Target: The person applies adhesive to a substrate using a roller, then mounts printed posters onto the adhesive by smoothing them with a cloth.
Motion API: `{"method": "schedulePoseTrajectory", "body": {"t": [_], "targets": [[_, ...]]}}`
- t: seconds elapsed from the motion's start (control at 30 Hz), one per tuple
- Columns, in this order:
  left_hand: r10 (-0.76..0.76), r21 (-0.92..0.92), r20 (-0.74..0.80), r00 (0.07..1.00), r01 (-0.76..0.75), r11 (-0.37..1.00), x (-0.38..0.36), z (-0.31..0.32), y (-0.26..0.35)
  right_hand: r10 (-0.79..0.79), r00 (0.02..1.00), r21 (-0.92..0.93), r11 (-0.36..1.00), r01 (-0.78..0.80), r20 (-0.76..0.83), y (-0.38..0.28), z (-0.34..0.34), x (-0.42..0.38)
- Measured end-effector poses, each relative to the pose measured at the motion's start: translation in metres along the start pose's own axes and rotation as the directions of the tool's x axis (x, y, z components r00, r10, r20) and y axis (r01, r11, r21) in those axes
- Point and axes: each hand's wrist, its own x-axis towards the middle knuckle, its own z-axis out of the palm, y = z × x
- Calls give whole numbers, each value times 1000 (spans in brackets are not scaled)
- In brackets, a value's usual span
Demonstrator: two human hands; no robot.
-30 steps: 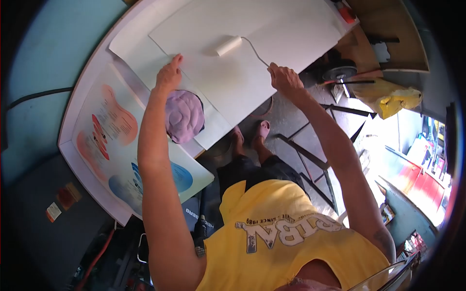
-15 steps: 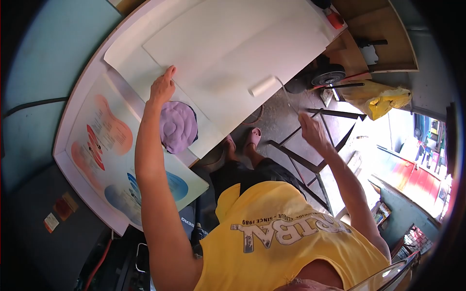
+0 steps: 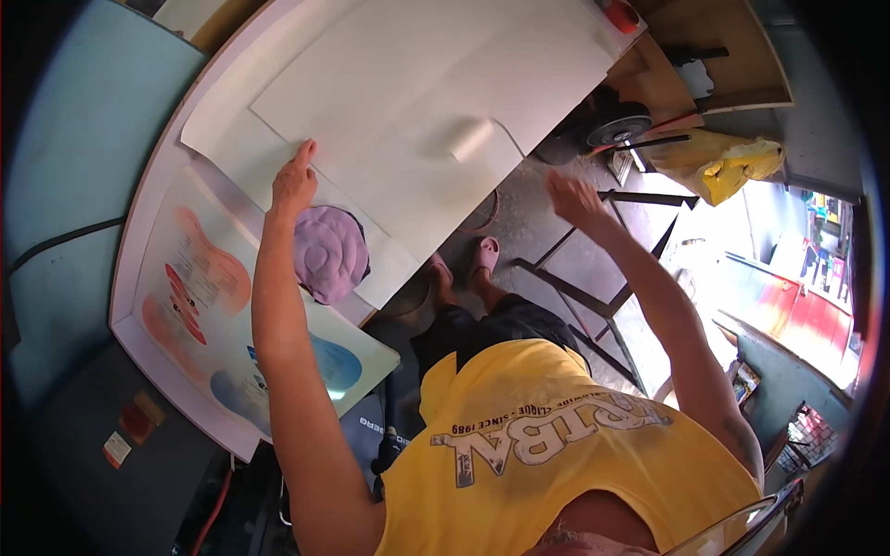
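While the left hand [image 3: 295, 183] presses one finger flat on the big white sheet [image 3: 408, 102], its grip holds nothing. That sheet lies spread on the worktop [image 3: 162, 162]. A small white roller [image 3: 472, 140] rests on the sheet near its edge. The right hand [image 3: 575, 197] holds the roller's thin handle, but I cannot tell how tight. A purple cloth [image 3: 329, 252] sits just beside the left hand. If the roller slips past the edge, the sheet could crease or lift.
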Motion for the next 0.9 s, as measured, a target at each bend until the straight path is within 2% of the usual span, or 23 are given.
{"method": "schedulePoseTrajectory", "body": {"t": [0.07, 0.13, 0.2, 0.27, 0.3, 0.33, 0.37, 0.47, 0.6, 0.73, 0.83, 0.9], "targets": [[17, -3, -19, 1000, -17, 1000, 1, 4, -4, 16, 1000, -89, 996, -16, -4, 21, -9, -69], [15, -2, -24, 1000, -15, 1000, 0, 3, -4, 78, 988, -66, 995, -69, 136, 23, -39, -104], [1, 7, -7, 1000, -1, 1000, -1, 0, 0, 53, 998, 87, 995, -56, 43, 26, -51, -107], [-7, -3, 0, 1000, 7, 1000, 0, -2, 1, 51, 999, 161, 986, -50, -6, 24, -60, -68], [-8, -6, 7, 1000, 8, 1000, 0, -3, 2, 123, 991, 113, 985, -129, 61, 18, -65, -37], [-4, -7, 9, 1000, 4, 1000, 1, -2, 2, 38, 997, 109, 994, -30, -69, 22, -55, -4], [1, -5, 11, 1000, -1, 1000, 1, -1, 1, 154, 986, 71, 985, -159, 67, 8, -66, 35], [-23, 19, 39, 999, 22, 1000, 0, -6, 5, 85, 995, 43, 996, -84, -42, 13, -35, 124], [10, 41, 19, 1000, -11, 999, 0, -6, 4, 58, 998, -67, 996, -58, -9, 23, -13, 166], [-24, 11, 70, 997, 23, 1000, -1, -8, 9, 7, 995, 20, 1000, -5, -98, 57, 0, 115], [-5, -2, 59, 998, 6, 1000, 1, -11, 8, 36, 999, 17, 999, -36, -8, 75, -12, 32], [-12, 6, 69, 998, 11, 1000, 1, -11, 9, 54, 999, -13, 998, -54, -4, 90, -19, -28]]}}
